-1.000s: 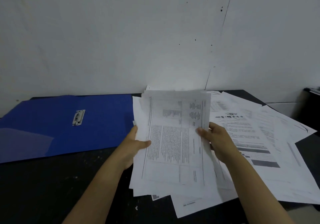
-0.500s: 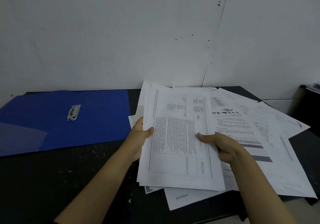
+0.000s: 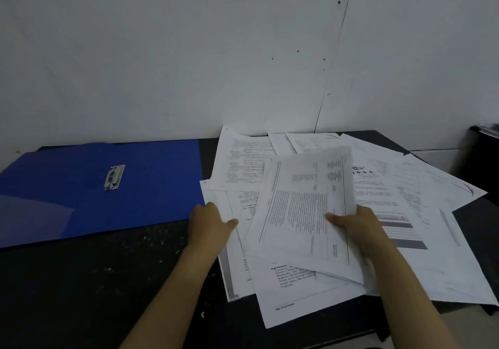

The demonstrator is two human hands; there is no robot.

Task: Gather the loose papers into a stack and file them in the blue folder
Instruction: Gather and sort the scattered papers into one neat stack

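1. The held bundle of white printed sheets (image 3: 305, 213) runs long axis near to far, its far end tipped slightly right and blurred, its near end fanned out over the pile.
2. The right hand (image 3: 359, 230) has the bundle's right edge in its grip, thumb curled on top about midway along that edge, fingers hidden underneath; most of the bundle lies left of the hand.
3. The left hand (image 3: 209, 222) is at the left edge of the loose white printed papers (image 3: 421, 213), thumb laid on top of a sheet; whether the fingers curl under it cannot be told.
4. The loose papers lie overlapping and skewed across the right half of the dark speckled bench (image 3: 94, 281), some reaching the far wall and some overhanging the near edge. Their number cannot be counted; more than ten edges show.
5. One open blue plastic folder (image 3: 151, 186) lies flat on the left of the bench, long axis left to right, its right edge just beside the papers.
6. One silver metal fastener clip (image 3: 114, 177) sits on the folder's inner face.
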